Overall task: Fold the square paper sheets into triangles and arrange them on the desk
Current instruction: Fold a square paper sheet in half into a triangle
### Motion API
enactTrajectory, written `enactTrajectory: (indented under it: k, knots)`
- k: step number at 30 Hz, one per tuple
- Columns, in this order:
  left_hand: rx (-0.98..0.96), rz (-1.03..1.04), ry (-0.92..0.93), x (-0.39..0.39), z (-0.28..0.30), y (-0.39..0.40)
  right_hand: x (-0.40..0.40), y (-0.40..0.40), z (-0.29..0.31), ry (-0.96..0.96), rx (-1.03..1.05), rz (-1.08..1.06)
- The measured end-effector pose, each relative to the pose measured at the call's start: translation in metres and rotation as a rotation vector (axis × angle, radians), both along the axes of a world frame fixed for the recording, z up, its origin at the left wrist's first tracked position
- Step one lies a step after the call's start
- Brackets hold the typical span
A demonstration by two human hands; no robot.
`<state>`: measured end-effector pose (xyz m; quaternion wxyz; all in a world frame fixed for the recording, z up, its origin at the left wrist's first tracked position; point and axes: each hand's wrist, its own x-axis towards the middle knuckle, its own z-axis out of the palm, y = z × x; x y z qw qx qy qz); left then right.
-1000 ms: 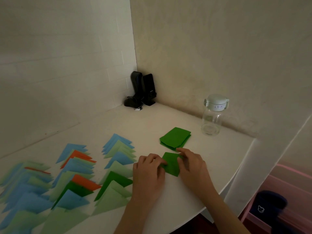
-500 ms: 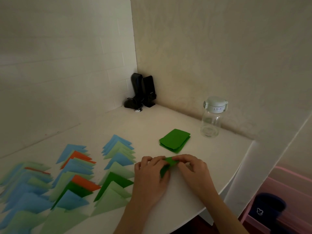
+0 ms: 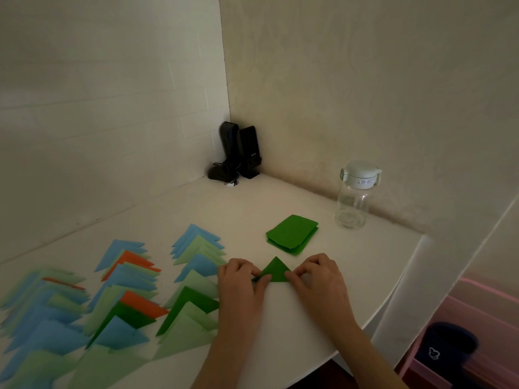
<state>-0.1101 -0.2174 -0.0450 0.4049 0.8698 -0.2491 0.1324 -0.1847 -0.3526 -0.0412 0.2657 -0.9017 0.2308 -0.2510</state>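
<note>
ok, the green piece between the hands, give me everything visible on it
The dark green paper triangle looks like thin matte craft paper, folded, apex pointing away from the person, long edge nearest them. It lies on the white desk, in front of the stack of green square sheets. The left hand pinches its left corner, the right hand its right corner; both corners are partly hidden by fingers. Whether it lies fully flat cannot be told.

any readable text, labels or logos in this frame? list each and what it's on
Nothing legible.
Water bottle: small print on the lid band, too small to read.
Black speaker: pale mark on the front, too blurred to read.
Dark item at lower right: white emblem, a picture, no letters.
</note>
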Motion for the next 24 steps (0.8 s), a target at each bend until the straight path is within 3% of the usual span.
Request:
enactTrajectory:
  k: [8, 16, 24]
  knots:
    - [0.041, 0.067, -0.043, 0.001, -0.001, -0.006, 0.003, 0.002, -0.001, -0.006, -0.023, -0.015]
    - [-0.045, 0.049, -0.027, 0.002, -0.002, -0.006, 0.006, 0.000, -0.007, -0.114, 0.062, 0.021]
    - [0.001, -0.003, -0.063, -0.002, 0.001, -0.005, 0.007, 0.001, -0.011, -0.176, 0.030, 0.016]
